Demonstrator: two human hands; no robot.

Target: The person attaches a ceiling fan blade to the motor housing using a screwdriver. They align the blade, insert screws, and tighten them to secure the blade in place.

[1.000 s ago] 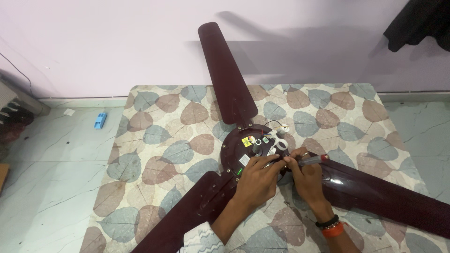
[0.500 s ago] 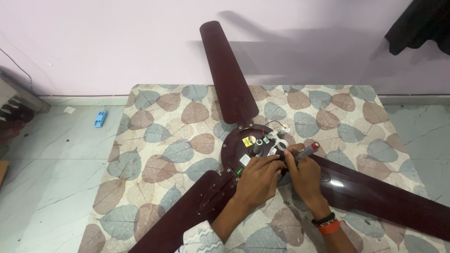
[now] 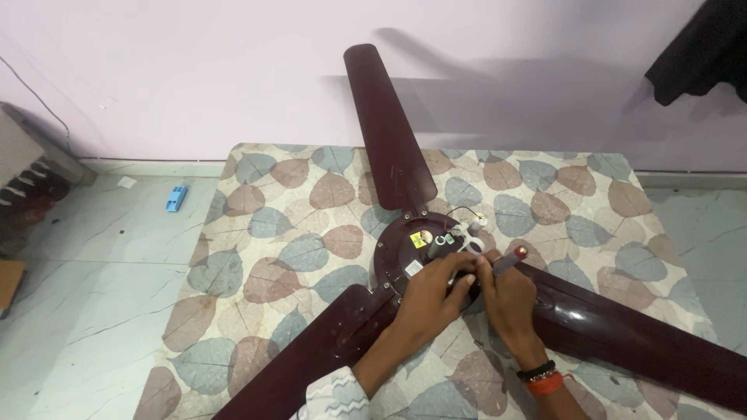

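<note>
A dark maroon ceiling fan (image 3: 405,257) lies on a leaf-patterned mat (image 3: 272,233) in the centre of the frame, its three blades spread outward. Both hands meet at the hub, lower centre. The left hand (image 3: 432,295) presses on the motor housing; the right hand (image 3: 506,299) is closed around a red-tipped screwdriver (image 3: 510,260). A small blue object (image 3: 176,198) lies on the floor at left.

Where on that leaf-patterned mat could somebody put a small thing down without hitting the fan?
Bare mat lies left of the upright blade, above the lower-left blade. Another patch lies right of the upright blade, above the right blade. The hub is crowded: left hand, right hand and screwdriver.
</note>
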